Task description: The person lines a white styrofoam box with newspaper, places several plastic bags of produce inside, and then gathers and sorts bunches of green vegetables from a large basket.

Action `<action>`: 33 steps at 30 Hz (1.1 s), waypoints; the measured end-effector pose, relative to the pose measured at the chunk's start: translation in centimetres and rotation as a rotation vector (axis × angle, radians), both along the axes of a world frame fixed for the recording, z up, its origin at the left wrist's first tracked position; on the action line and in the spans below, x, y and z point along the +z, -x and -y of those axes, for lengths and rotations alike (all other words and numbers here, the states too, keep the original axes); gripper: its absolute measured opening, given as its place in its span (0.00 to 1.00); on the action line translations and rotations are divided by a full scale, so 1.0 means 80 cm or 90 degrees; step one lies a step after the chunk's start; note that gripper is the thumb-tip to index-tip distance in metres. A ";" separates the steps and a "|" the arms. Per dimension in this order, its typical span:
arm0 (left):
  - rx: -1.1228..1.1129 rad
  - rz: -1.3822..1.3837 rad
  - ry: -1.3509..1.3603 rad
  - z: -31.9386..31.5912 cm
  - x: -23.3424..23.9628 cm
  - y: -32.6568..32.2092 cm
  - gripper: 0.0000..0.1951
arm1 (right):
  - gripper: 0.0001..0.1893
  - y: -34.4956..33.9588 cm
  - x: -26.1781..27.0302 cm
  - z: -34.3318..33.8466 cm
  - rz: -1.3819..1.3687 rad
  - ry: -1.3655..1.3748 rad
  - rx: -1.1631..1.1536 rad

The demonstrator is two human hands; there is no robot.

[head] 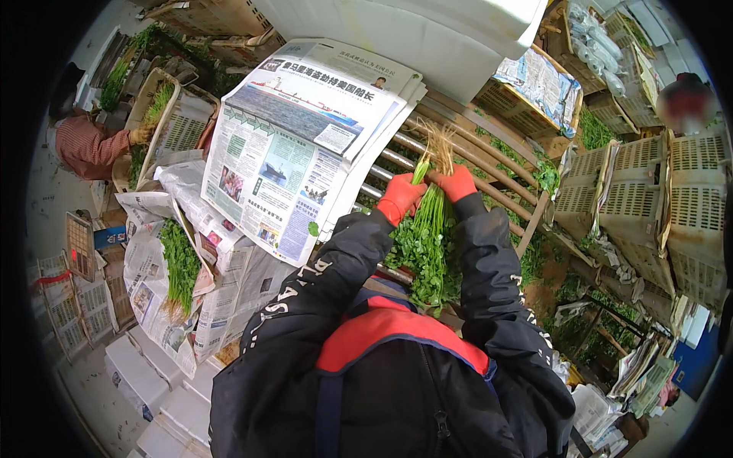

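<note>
Both my hands wear red gloves over a rack of metal bars (492,194). My left hand (402,197) is closed around a few green stems at the side of a bunch of leafy herbs (432,229), which looks like coriander. My right hand (455,182) grips the same bunch just below its pale roots. The roots point away from me and the leaves hang towards my body. A stack of newspapers (286,149) lies to the left of my hands. Farther left, another herb bunch (180,263) rests on newspaper sheets.
A white foam box (395,40) stands beyond the newspapers. Plastic crates (635,200) line the right side. At the left are a scale with a lit display (80,246) and a person in a checked shirt (86,146) by a crate. Another person (684,103) is at the upper right.
</note>
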State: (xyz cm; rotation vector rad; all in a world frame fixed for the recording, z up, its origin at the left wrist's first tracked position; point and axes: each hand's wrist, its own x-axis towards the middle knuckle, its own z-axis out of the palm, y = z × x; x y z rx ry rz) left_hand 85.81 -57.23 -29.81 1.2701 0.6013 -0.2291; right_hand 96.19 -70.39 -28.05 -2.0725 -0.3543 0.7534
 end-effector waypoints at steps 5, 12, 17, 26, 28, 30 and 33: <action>-0.114 0.101 -0.291 -0.007 0.033 0.026 0.24 | 0.14 0.006 0.026 0.023 -0.045 -0.129 -0.108; -0.155 0.100 -0.426 0.038 0.020 0.042 0.28 | 0.15 0.021 0.033 0.034 -0.170 -0.379 -0.179; -0.158 0.188 -0.314 0.045 0.054 0.051 0.21 | 0.15 0.017 0.072 0.058 -0.090 -0.296 -0.110; 0.221 0.375 -0.518 -0.006 0.233 0.074 0.20 | 0.10 -0.103 0.221 0.108 0.524 -0.115 -0.113; 0.131 0.488 -0.588 0.015 0.258 0.067 0.27 | 0.09 -0.078 0.223 0.102 0.462 -0.238 -0.090; 0.041 0.546 -0.613 0.025 0.259 0.049 0.42 | 0.07 -0.032 0.258 0.076 0.458 -0.202 -0.017; -0.012 0.487 -0.659 0.036 0.247 0.050 0.51 | 0.12 0.030 0.287 0.040 0.368 -0.148 0.190</action>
